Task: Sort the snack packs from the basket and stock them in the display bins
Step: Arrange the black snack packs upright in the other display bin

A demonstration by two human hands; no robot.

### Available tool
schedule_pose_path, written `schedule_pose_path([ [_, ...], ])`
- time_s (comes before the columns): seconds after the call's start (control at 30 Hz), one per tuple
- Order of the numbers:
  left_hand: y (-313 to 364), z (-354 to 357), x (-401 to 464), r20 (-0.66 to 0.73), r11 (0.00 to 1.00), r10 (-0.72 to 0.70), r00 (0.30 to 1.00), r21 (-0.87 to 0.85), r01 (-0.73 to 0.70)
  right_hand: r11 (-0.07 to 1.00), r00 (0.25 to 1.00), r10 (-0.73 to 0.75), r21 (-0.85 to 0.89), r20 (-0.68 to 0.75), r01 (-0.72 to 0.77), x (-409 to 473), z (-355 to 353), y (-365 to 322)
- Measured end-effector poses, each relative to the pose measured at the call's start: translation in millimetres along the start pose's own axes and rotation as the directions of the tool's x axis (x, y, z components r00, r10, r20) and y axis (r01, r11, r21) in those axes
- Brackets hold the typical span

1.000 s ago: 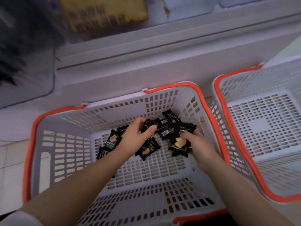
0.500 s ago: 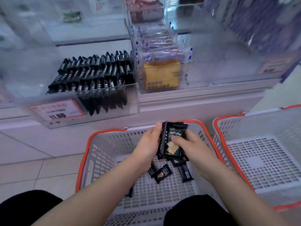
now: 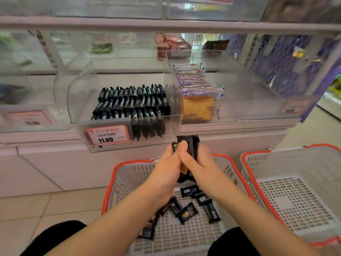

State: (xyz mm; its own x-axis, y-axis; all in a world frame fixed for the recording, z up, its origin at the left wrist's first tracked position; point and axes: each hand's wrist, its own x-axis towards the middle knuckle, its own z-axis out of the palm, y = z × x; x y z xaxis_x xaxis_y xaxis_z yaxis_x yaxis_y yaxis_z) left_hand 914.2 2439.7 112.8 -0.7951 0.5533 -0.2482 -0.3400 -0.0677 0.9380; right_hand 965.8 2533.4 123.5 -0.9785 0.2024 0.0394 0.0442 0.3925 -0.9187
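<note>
I am squaring a stack of black snack packs between my left hand and right hand, above the basket. Next I am probably lifting them over the front wall into the clear bin holding matching packs.

**Hidden, cropped and blurred**

The left hand and right hand cover most of the held black packs, so their count cannot be told. The forearms hide part of the basket floor and some loose packs. The second basket is cut off at the right edge. The left bins and upper shelf are blurred; only "11.80" is legible on the price label.
</note>
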Motion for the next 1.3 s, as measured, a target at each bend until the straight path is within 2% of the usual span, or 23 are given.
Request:
schedule_pose_path([
  [0.13, 29, -17, -3, 0.071, 0.991, 0.013, 0.997, -0.131, -0.004, 0.988, 0.995, -0.097, -0.118, 0.018, 0.098, 16, -3, -28],
  [0.23, 60, -33, -6, 0.189, 0.984, 0.111, 0.976, -0.16, -0.081, 0.988, 0.988, -0.15, -0.043, 0.024, 0.15, 31, -14, -55],
  [0.27, 71, -40, -4, 0.199, 0.983, 0.166, 0.966, -0.109, -0.147, 0.987, 0.987, -0.158, -0.034, -0.016, 0.158, 37, -19, -63],
  [0.33, 92, -55, 6, 0.126, 0.94, 0.282, 0.951, 0.162, -0.3, 0.987, 0.978, -0.161, -0.027, -0.133, 0.159, 51, -29, -76],
  [0.4, 110, -70, 22, 0.051, 0.783, 0.446, 0.893, 0.461, -0.417, 0.994, 0.965, -0.103, 0.007, -0.24, 0.108, 64, -36, -89],
  [0.43, 118, -75, 31, 0.085, 0.684, 0.495, 0.865, 0.576, -0.448, 0.997, 0.96, -0.074, 0.003, -0.27, 0.078, 69, -38, -95],
  [0.47, 126, -80, 42, 0.157, 0.563, 0.49, 0.858, 0.694, -0.449, 0.998, 0.956, -0.056, -0.041, -0.288, 0.047, 75, -39, -101],
  [0.53, 134, -83, 65, 0.342, 0.245, 0.346, 0.874, 0.866, -0.436, 0.974, 0.956, -0.045, -0.225, -0.29, -0.022, 84, -38, -108],
  [0.57, 135, -85, 78, 0.416, 0.112, 0.235, 0.879, 0.886, -0.449, 0.948, 0.959, -0.047, -0.314, -0.28, -0.045, 88, -37, -112],
  [0.6, 136, -85, 87, 0.469, 0.023, 0.119, 0.875, 0.88, -0.475, 0.92, 0.962, -0.047, -0.387, -0.269, -0.063, 92, -35, -115],
  [0.67, 138, -84, 100, 0.542, -0.087, -0.054, 0.839, 0.834, -0.544, 0.851, 0.965, -0.044, -0.515, -0.26, -0.1, 99, -30, -119],
  [0.77, 136, -85, 117, 0.594, -0.282, -0.232, 0.771, 0.717, -0.637, 0.7, 0.968, -0.092, -0.707, -0.232, -0.103, 108, -19, -120],
  [0.83, 136, -89, 124, 0.582, -0.374, -0.283, 0.762, 0.665, -0.646, 0.591, 0.978, -0.126, -0.805, -0.168, -0.062, 116, -10, -118],
  [0.97, 136, -98, 126, 0.559, -0.465, -0.296, 0.775, 0.624, -0.628, 0.388, 0.993, -0.057, -0.919, -0.103, -0.073, 134, 11, -111],
  [1.1, 133, -106, 125, 0.596, -0.418, -0.255, 0.761, 0.642, -0.643, 0.185, 0.991, 0.097, -0.976, -0.094, -0.111, 151, 29, -101],
  [1.3, 132, -115, 125, 0.641, -0.343, -0.289, 0.711, 0.624, -0.702, 0.14, 0.965, 0.255, -0.985, -0.064, -0.102, 172, 42, -90],
])
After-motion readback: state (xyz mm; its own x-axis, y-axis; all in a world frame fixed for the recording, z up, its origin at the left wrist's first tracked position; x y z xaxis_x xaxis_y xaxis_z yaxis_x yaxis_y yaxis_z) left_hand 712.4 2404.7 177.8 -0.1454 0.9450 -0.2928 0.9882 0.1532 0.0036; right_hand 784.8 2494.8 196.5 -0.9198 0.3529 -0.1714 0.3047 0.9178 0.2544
